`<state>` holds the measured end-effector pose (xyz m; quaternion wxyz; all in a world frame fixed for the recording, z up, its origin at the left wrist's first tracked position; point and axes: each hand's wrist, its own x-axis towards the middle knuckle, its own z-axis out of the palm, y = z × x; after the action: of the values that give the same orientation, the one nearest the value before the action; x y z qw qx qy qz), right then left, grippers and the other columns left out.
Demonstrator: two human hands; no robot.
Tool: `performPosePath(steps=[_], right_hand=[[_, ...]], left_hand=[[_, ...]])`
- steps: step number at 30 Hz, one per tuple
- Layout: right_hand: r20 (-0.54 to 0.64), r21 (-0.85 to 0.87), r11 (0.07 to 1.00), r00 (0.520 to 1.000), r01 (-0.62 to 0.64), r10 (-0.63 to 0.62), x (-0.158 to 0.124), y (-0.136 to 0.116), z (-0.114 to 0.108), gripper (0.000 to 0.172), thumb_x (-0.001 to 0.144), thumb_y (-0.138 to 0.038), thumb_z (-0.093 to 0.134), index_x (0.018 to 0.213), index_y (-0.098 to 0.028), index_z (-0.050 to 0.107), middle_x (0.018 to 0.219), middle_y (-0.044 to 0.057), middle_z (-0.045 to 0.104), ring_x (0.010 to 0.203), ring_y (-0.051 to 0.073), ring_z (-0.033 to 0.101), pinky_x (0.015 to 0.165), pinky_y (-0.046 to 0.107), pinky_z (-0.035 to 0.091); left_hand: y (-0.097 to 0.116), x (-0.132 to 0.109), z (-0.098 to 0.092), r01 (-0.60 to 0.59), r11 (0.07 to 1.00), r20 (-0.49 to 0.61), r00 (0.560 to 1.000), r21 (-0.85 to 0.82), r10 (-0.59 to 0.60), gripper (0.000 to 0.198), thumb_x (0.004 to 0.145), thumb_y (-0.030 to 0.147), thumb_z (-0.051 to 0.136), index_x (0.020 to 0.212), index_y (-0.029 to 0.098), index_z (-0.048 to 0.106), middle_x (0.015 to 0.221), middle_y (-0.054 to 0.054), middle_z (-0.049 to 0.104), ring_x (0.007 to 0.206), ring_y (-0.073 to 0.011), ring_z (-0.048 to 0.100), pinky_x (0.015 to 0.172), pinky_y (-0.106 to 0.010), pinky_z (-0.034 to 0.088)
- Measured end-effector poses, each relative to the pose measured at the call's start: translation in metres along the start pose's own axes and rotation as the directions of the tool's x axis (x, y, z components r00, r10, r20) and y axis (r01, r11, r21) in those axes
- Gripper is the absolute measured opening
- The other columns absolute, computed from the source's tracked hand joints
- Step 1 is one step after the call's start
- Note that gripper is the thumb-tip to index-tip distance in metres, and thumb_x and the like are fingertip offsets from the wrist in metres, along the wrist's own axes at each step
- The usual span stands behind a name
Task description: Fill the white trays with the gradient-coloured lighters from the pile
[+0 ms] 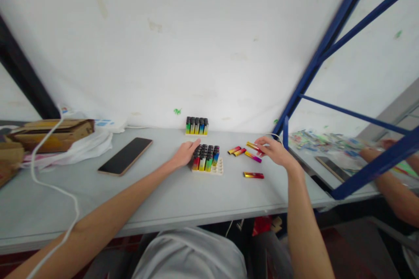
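Note:
My right hand (270, 149) is closed on one end of a red and yellow lighter case (252, 145), at the right of the table. Close by on the tabletop lie a purple and yellow case (253, 157), two red and yellow ones (234, 150) and, nearer the front edge, another red and yellow one (253, 175). My left hand (186, 153) rests at the left side of a white tray (208, 172), fingers partly hidden behind it. Several upright lighters with black tops (205, 157) fill most of the tray; holes show along its right side.
A second tray of lighters (197, 126) stands by the wall. To the left are a phone (126, 157), cardboard boxes (59, 133), white plastic and a white cable. A blue metal frame (304, 74) rises at the right; beyond it are another person's arms (393, 183).

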<state>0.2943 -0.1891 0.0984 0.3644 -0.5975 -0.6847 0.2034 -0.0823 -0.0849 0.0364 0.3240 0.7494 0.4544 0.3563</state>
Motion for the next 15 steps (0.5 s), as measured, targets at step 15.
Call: performPosePath(steps=[15], right_hand=[[-0.182,0.727,0.684,0.978,0.065,0.1,0.018,-0.067,0.069,0.052,0.081,-0.072,0.075,0.101,-0.026,0.064,0.088,0.003,0.064,0.087,0.021,0.067,0.079,0.036,0.06]], left_hand=[[0.002,-0.001,-0.001,0.01,1.0,-0.025,1.0,-0.02,-0.01,0.066,0.089,0.081,0.037,0.054,0.026,0.045,0.055,0.0,0.046,0.065,-0.021,0.048,0.064,-0.033,0.036]])
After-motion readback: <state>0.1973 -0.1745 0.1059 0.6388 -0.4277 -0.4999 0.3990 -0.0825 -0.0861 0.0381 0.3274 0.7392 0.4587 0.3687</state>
